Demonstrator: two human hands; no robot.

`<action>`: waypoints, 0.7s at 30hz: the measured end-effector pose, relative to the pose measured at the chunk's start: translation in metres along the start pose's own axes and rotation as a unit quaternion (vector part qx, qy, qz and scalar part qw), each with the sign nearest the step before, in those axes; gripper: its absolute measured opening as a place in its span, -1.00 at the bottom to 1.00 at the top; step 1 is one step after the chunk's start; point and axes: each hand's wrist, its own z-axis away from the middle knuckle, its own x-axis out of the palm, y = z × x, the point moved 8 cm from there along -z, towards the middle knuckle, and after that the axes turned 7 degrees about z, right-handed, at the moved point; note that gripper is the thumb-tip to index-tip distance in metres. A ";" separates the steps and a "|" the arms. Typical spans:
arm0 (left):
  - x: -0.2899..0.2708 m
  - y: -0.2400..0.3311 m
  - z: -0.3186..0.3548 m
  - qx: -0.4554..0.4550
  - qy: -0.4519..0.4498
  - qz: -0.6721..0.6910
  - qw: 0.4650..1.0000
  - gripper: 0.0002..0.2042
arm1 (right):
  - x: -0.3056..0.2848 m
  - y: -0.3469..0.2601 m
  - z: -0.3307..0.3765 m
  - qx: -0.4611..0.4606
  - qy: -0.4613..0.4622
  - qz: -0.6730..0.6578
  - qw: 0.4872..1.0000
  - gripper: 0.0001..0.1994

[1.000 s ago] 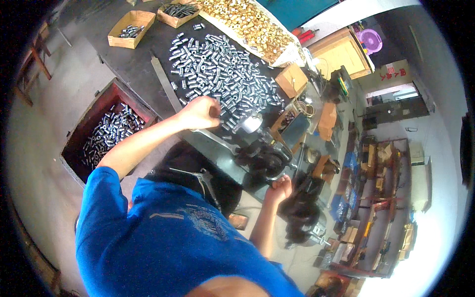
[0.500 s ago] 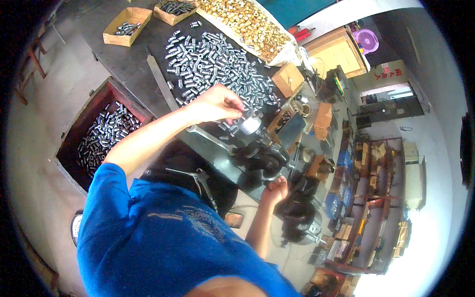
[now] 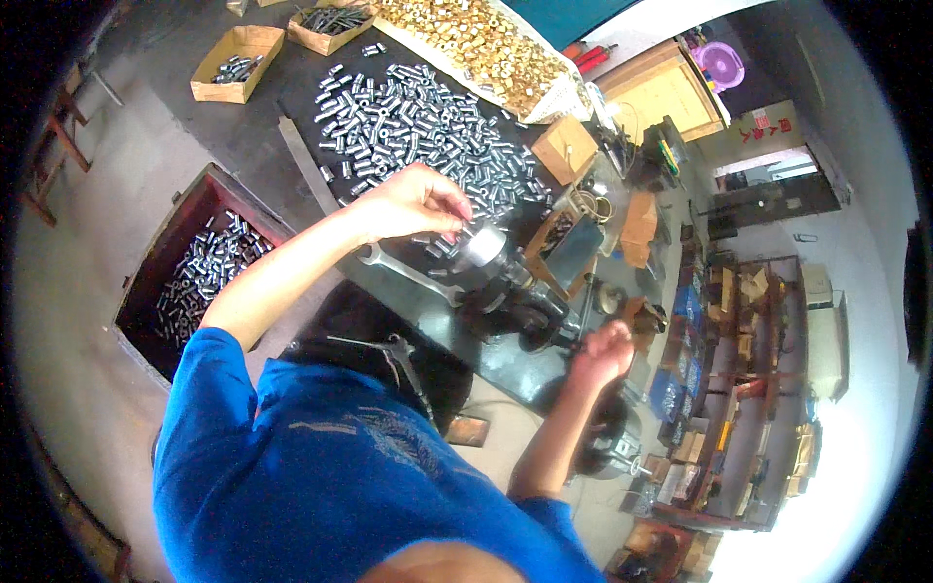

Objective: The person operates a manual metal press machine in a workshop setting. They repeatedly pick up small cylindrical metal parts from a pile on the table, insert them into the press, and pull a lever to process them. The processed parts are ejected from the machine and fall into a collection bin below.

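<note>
Your left hand (image 3: 425,207) seems pinched at the silver cylinder (image 3: 483,246), right hand (image 3: 604,354) half-curled, holds unclear; metal sleeves (image 3: 416,126) heaped at twelve and nine o'clock don't show what's finished.

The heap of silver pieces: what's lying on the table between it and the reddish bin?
In the head view, a long flat metal bar lies on the dark table between heap and bin.

Bright blue cloth shirt (image 3: 282,466) up near, pale grey print (image 3: 413,444) across it; now shiny silver metal cylinders (image 3: 408,121) against the flat black bench top (image 3: 292,78); far side, small golden metal pieces (image 3: 476,44) on a white sheet (image 3: 556,105), a flat teal panel (image 3: 573,19); left, deep red inside a dark rectangular box (image 3: 225,192); far right, a round purple basket (image 3: 719,66)
</note>
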 end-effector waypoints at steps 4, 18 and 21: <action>0.004 0.003 0.001 0.014 0.010 0.017 1.000 -0.87 | -0.008 0.026 -0.042 0.004 0.038 0.028 0.999 -0.85; 0.007 0.000 0.001 0.017 0.026 0.011 0.999 -0.88 | -0.033 0.045 0.062 0.069 -0.007 -0.006 0.998 -0.84; 0.010 0.003 0.000 0.014 0.028 -0.011 0.999 -0.87 | -0.019 0.007 0.044 0.004 -0.039 0.025 0.999 -0.81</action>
